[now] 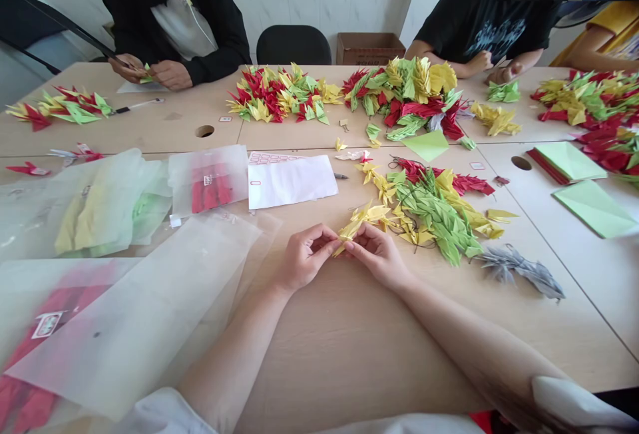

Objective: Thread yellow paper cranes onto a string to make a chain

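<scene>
Both hands meet over the middle of the table, pinching a bundle of folded yellow paper pieces (pixel 355 221). My left hand (pixel 305 257) is closed on its lower left end, thumb and fingertips together. From the right, my right hand (pixel 378 254) is closed on the same bundle, its thumb close to the left fingertips. Just beyond and to the right lie strung folded papers: a green bunch (pixel 439 211), a red strand (pixel 464 181) and more yellow pieces (pixel 382 184). A grey bunch (pixel 522 271) rests farther right.
Translucent plastic bags (pixel 144 307), some holding red or yellow pieces, cover the left side. White paper (pixel 293 182) and a pen (pixel 341 176) lie ahead. Colourful piles (pixel 282 94) line the far side, where people sit. Green paper squares (pixel 594 209) lie at right.
</scene>
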`<state>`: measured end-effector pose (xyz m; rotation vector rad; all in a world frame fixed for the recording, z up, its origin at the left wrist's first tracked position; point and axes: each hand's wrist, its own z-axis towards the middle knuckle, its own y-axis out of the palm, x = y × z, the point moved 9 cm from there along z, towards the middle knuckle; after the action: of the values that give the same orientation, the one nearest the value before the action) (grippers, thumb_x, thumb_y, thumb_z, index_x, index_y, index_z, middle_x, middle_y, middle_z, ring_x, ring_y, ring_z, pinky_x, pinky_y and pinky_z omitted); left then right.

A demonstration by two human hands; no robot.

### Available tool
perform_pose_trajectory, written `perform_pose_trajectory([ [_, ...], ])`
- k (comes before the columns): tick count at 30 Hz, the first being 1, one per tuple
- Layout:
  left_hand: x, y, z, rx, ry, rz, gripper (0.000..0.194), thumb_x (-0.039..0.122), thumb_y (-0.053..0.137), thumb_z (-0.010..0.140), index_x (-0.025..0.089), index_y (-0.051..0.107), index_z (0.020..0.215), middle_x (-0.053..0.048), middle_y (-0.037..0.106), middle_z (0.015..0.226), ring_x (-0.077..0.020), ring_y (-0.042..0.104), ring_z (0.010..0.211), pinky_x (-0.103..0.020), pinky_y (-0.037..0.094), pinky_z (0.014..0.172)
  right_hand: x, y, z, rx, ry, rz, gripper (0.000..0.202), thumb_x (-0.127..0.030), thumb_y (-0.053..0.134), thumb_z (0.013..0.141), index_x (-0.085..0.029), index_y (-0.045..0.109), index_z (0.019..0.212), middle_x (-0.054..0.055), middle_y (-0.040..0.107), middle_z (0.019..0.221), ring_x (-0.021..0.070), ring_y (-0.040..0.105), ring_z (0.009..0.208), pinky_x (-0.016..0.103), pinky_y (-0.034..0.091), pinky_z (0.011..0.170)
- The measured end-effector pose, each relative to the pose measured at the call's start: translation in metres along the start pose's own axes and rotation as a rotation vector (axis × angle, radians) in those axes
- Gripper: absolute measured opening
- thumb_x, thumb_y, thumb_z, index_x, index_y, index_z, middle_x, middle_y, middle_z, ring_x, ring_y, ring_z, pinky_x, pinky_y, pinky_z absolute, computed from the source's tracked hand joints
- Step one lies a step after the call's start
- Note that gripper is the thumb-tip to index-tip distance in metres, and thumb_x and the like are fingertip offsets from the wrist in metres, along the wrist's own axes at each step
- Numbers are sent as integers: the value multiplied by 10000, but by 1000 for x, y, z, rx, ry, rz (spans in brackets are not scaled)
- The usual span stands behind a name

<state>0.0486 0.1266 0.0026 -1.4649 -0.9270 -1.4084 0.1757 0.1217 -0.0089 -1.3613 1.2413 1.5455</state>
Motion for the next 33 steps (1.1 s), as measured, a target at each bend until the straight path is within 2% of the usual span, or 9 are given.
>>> perform_pose_trajectory([
  [4, 1, 0, -1, 29, 21, 53, 199, 314, 656, 878, 129, 646, 803, -26, 662, 753, -108, 601, 681, -197, 473, 635, -2, -4, -1, 66, -17, -112, 309, -398, 722, 846, -188, 528, 728, -6, 589, 680, 120, 558, 620, 240, 452, 577],
  [7, -2, 2, -1, -1, -37, -22, 191, 316, 644, 883, 129, 651, 843, -28, 684, 764, -114, 633, 688, -196, 496, 636, 1, 0, -2, 55, -18, -127, 289, -383, 705, 862, -193, 521, 745, -8, 594, 672, 129, 588, 612, 246, 468, 563],
  [11, -11, 5, -1, -38, -162, -145, 235, 354, 665, 862, 120, 659, 837, -44, 711, 755, -136, 673, 698, -208, 532, 632, -3, -5, -5, 142, -130, -116, 238, -322, 720, 852, -231, 518, 939, -28, 575, 756, 128, 596, 652, 255, 521, 593],
  [15, -14, 3, -1, -23, -187, -183, 247, 359, 698, 834, 118, 654, 801, -43, 710, 724, -135, 672, 667, -214, 542, 619, -11, 0, -8, 108, -243, -358, 247, -246, 646, 906, -253, 605, 1149, -6, 584, 802, 124, 585, 691, 260, 514, 633],
  [19, -12, 2, -1, -27, -153, -176, 234, 344, 679, 853, 128, 627, 780, -35, 707, 707, -129, 669, 656, -203, 526, 608, -13, 0, -7, 94, -238, -388, 278, -245, 647, 903, -249, 674, 1180, 18, 606, 819, 139, 599, 718, 269, 524, 636],
  [27, 1, 0, -1, 6, -14, -4, 217, 316, 624, 901, 133, 616, 784, -12, 657, 662, -90, 584, 590, -177, 439, 559, -21, 0, -6, 105, -257, -399, 265, -244, 653, 900, -236, 714, 1158, 34, 628, 849, 129, 591, 725, 244, 505, 601],
  [33, 6, -2, -4, 57, 59, 114, 184, 302, 623, 902, 135, 640, 827, -14, 668, 688, -101, 621, 620, -177, 467, 587, -21, -4, -6, 150, -258, -392, 181, -271, 659, 899, -209, 736, 1051, 44, 662, 840, 150, 615, 746, 266, 501, 623],
])
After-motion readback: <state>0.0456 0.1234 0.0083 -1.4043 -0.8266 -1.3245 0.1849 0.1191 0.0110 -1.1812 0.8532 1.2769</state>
